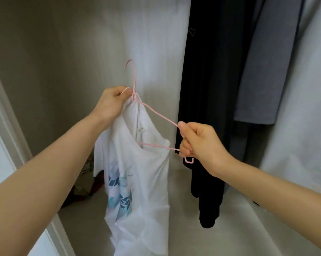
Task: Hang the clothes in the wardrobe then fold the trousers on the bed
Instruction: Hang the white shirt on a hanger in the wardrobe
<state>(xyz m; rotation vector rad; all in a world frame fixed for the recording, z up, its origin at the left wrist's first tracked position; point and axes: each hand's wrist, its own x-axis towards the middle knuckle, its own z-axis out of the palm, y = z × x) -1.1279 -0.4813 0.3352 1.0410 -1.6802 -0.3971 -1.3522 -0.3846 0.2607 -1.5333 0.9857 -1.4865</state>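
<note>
Fingers (117, 93) of the left hand (110, 104) were curled round the neck of the pink hanger (156, 113) and the collar of the white T-shirt (137, 182); the right hand (199, 143) gripped the hanger's right end, hiding its corner. The shirt hung half on — one hanger arm lost in the cloth, hem cut off below — inside the wardrobe (72, 43), left of a black garment (207, 89) and a grey garment (267, 71), both cropped at the top

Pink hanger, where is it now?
In the head view's middle, the pink hanger sits partly inside the white T-shirt, left hand gripping its neck, right hand its end, left of the black clothes.
</note>
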